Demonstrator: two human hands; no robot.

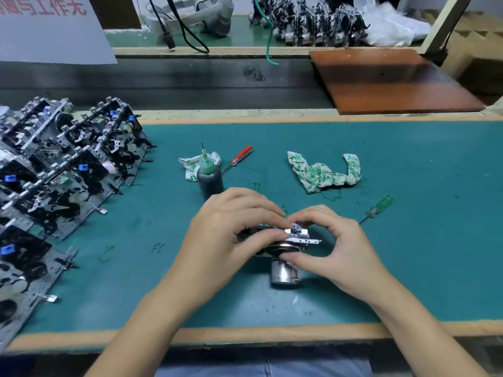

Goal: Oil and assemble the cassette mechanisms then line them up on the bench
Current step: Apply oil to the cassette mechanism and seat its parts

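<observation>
Both hands close on one small metal cassette mechanism with a silver cylindrical motor, held low over the green bench mat near its front edge. The left hand grips the mechanism's dark left part, fingers curled over the top. The right hand pinches the silver bracket end, thumb underneath against the flywheel and fingertips on top; the motor hangs just below this thumb.

Just beyond the left hand's knuckles stands a dark oil bottle with a green needle-tipped cap, with a small white-and-green rag and a red-handled screwdriver behind it. Beyond the right hand lies a larger crumpled white-and-green cloth; to that hand's outer side rests a green-handled screwdriver. Well left of the left hand, rows of finished metal cassette mechanisms stand leaning together.
</observation>
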